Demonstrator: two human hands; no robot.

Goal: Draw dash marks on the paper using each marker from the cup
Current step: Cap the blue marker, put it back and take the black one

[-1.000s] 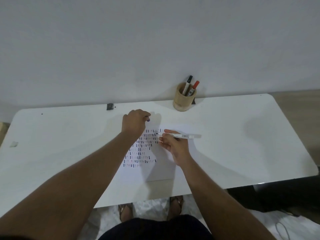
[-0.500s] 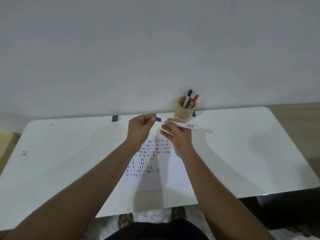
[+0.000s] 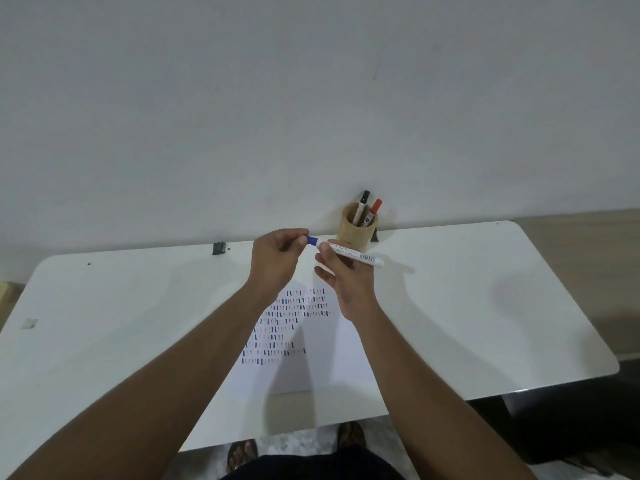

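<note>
My right hand (image 3: 341,271) holds a white marker (image 3: 356,254) by its barrel, lifted above the table. The marker's blue cap (image 3: 312,240) is pinched by the fingers of my left hand (image 3: 275,259) at the marker's left end. Below the hands lies a white paper (image 3: 311,368) covered with rows of blue, black and red dash marks (image 3: 287,323). A wooden cup (image 3: 356,230) stands at the table's back edge against the wall, holding a black-capped marker (image 3: 363,199) and a red-capped marker (image 3: 375,206).
The white table (image 3: 485,306) runs along a plain wall. A small black object (image 3: 219,248) sits at the back edge left of the hands, and a bit of tape (image 3: 29,323) lies near the left edge. My feet show under the front edge.
Both hands rose from the paper, where the right hand was holding the marker tip down. The left hand brought the blue cap to the marker's tip. The view tilted down.
</note>
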